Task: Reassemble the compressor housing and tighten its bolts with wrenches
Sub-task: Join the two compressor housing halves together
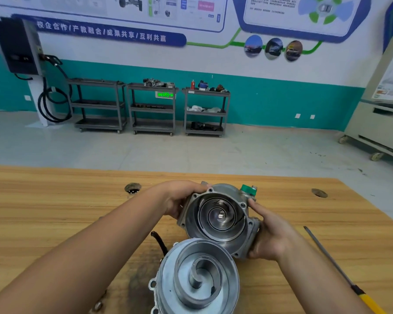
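Note:
I hold a grey aluminium housing half (216,219) tilted toward me above the wooden bench, so its open side shows a spiral scroll inside and bolt holes round the rim. A green cap (247,190) sits on its far right port. My left hand (179,198) grips the housing's left rim. My right hand (270,236) grips its right and lower side. Just below, near the front edge, stands the compressor body (197,279) with its own scroll spiral facing up. A black cable (159,242) runs out behind it.
A screwdriver (336,266) with a yellow handle lies on the wooden bench (55,200) to the right. Two round holes, one on the left (132,188) and one on the right (319,192), are set in the benchtop. Grey tool carts (152,107) stand along the far wall.

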